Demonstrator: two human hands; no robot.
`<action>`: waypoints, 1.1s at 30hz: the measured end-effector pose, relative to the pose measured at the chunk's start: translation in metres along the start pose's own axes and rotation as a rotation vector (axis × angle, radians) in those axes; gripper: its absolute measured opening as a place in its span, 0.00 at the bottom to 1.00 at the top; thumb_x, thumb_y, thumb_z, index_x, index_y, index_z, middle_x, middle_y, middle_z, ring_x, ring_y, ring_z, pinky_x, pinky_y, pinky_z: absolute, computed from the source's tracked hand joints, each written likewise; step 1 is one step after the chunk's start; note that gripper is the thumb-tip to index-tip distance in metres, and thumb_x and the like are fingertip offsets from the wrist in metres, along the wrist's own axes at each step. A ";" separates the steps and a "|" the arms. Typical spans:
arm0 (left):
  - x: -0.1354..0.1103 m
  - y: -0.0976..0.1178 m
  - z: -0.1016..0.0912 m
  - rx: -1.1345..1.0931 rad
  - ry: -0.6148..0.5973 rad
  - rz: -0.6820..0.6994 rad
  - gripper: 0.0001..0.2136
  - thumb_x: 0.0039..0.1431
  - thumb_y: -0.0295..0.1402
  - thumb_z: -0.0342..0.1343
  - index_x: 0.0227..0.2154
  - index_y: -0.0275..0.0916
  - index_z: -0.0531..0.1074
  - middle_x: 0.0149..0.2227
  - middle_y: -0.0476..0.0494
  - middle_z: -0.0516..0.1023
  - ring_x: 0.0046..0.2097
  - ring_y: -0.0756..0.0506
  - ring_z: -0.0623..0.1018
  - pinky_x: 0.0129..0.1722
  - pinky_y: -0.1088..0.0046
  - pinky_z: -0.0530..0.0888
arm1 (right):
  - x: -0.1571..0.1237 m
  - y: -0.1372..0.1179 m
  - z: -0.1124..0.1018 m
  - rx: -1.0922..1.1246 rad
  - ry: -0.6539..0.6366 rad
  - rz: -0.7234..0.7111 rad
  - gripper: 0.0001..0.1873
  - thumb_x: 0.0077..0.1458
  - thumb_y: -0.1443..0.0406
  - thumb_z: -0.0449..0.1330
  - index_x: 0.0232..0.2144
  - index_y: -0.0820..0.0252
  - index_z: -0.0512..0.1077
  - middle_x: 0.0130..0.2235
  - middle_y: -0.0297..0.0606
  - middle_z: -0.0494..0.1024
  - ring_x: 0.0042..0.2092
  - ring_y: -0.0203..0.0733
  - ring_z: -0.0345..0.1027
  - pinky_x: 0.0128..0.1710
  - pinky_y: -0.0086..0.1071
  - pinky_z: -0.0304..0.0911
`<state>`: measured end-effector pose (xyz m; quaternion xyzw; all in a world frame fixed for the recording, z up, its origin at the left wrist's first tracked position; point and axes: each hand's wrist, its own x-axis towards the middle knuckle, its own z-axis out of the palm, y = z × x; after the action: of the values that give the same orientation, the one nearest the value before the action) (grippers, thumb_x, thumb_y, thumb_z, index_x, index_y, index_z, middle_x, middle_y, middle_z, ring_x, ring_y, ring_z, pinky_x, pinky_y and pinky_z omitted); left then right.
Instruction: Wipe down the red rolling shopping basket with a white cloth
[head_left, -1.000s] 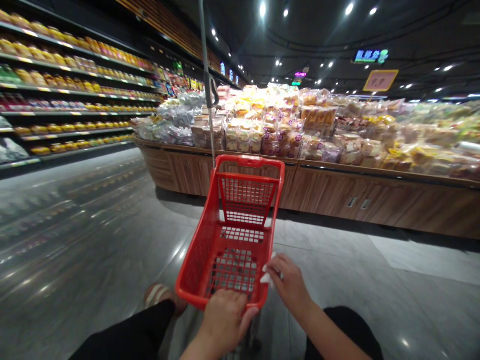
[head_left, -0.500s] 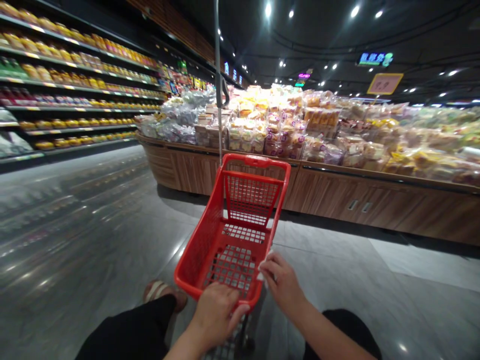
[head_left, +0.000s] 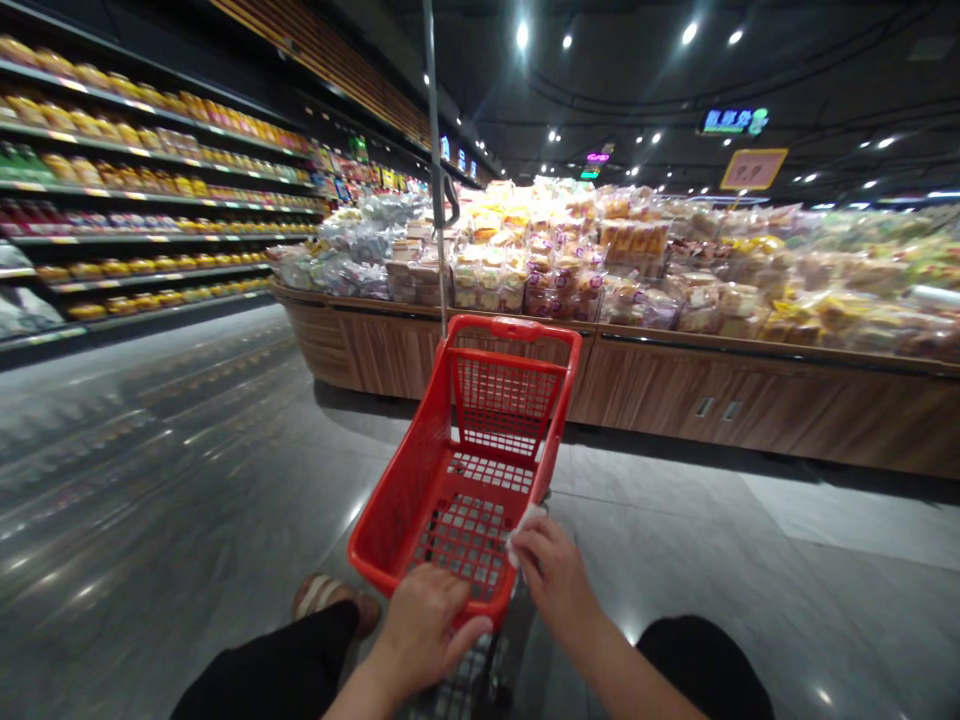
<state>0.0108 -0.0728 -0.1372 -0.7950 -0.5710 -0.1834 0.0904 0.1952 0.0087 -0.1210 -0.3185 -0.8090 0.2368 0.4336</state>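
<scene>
A red plastic shopping basket on a wheeled frame stands in front of me, with nothing inside. My left hand is closed over its near rim. My right hand rests at the basket's right rim, fingers pinched on a small white piece of paper or cloth. A thin metal pole rises from the basket's far end. My black trouser legs and a sandalled foot show below.
A long wooden display island piled with bagged bread and pastries runs across ahead and to the right. Shelves of packaged goods line the left wall. Glossy grey floor stretches to the left and right of the basket.
The basket and both hands have shifted slightly. My right hand has slid a little left along the rim with the white piece. The view has moved nearer the bread island.
</scene>
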 end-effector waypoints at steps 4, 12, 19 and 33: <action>-0.006 -0.007 0.001 0.010 -0.001 0.018 0.22 0.54 0.53 0.46 0.21 0.39 0.66 0.21 0.49 0.71 0.26 0.48 0.69 0.29 0.72 0.60 | -0.024 -0.013 0.004 0.035 -0.120 -0.070 0.13 0.53 0.75 0.53 0.35 0.57 0.74 0.37 0.39 0.72 0.40 0.39 0.66 0.39 0.32 0.65; 0.000 -0.003 -0.017 -0.022 -0.053 -0.073 0.18 0.53 0.50 0.50 0.22 0.39 0.68 0.24 0.48 0.73 0.30 0.47 0.73 0.39 0.66 0.65 | 0.019 0.017 -0.012 -0.056 0.194 -0.030 0.12 0.53 0.72 0.54 0.38 0.58 0.74 0.40 0.42 0.75 0.43 0.43 0.68 0.44 0.38 0.65; 0.014 0.035 -0.007 -0.033 -0.027 -0.173 0.12 0.54 0.43 0.53 0.29 0.40 0.72 0.28 0.47 0.77 0.33 0.45 0.75 0.40 0.65 0.66 | -0.012 0.000 0.013 0.018 -0.044 -0.173 0.15 0.52 0.75 0.53 0.38 0.56 0.73 0.41 0.39 0.77 0.43 0.42 0.68 0.46 0.40 0.62; -0.003 0.015 0.008 0.067 0.083 -0.049 0.14 0.58 0.34 0.45 0.20 0.40 0.69 0.20 0.49 0.74 0.24 0.48 0.73 0.32 0.69 0.65 | -0.012 -0.015 0.024 -0.081 -0.200 -0.207 0.08 0.55 0.72 0.51 0.33 0.58 0.69 0.33 0.37 0.74 0.37 0.42 0.63 0.39 0.34 0.59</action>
<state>0.0259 -0.0776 -0.1442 -0.7690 -0.5919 -0.1995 0.1360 0.1757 -0.0131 -0.1299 -0.2253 -0.8856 0.1888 0.3596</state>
